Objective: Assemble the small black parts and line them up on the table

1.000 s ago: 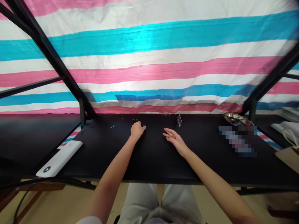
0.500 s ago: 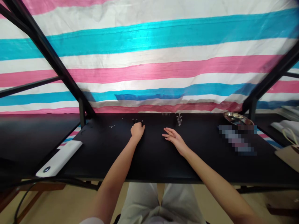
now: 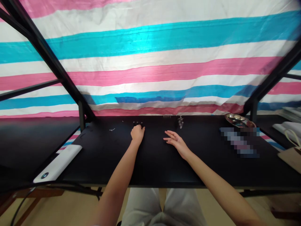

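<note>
Left hand [image 3: 137,134] curls over small dark pieces [image 3: 137,123] near the table's [image 3: 150,163] far edge; right hand [image 3: 176,142] lies open, empty, beside.

Couple of tiny dark round beads [image 3: 137,123] sitting in a short row near the back of the black surface [image 3: 152,157], right at the left hand's [image 3: 137,134] curled fingers [image 3: 140,128].

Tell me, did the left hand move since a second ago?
No, hardly at all. The left hand stays curled on the black table, its fingertips at the small dark pieces near the back edge, just as before.
</note>
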Motion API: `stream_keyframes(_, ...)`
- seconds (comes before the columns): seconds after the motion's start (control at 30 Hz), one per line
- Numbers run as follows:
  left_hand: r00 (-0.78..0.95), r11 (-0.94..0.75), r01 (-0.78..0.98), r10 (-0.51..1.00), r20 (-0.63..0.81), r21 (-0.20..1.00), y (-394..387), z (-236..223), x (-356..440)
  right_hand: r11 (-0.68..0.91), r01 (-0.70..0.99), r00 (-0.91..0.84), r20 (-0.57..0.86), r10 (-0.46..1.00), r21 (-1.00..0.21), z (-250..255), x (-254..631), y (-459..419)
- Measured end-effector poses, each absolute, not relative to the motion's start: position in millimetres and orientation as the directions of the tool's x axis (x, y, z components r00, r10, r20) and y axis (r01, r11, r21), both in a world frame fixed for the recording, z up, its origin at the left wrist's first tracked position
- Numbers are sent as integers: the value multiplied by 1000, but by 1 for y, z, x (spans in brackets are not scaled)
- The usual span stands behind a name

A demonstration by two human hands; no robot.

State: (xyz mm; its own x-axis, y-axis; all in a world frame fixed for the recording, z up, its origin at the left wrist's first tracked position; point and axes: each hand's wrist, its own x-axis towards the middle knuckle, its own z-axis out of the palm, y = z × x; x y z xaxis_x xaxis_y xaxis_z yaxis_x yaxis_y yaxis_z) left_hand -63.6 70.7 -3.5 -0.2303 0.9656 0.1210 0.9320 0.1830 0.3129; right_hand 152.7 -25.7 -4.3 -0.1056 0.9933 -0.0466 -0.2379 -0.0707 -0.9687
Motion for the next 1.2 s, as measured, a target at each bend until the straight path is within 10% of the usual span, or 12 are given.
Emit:
stream_keyframes(0.77, -116, 89, 957, 990, 84, 276, 55, 5, -63, 34, -167, 105, 16, 994, -985, -13, 164, -13)
stream_keyframes(1.2, 525, -534, 743, 839, 143, 404, 27, 15, 19, -4, 728, 346, 362, 866, -686, -45, 228, 25)
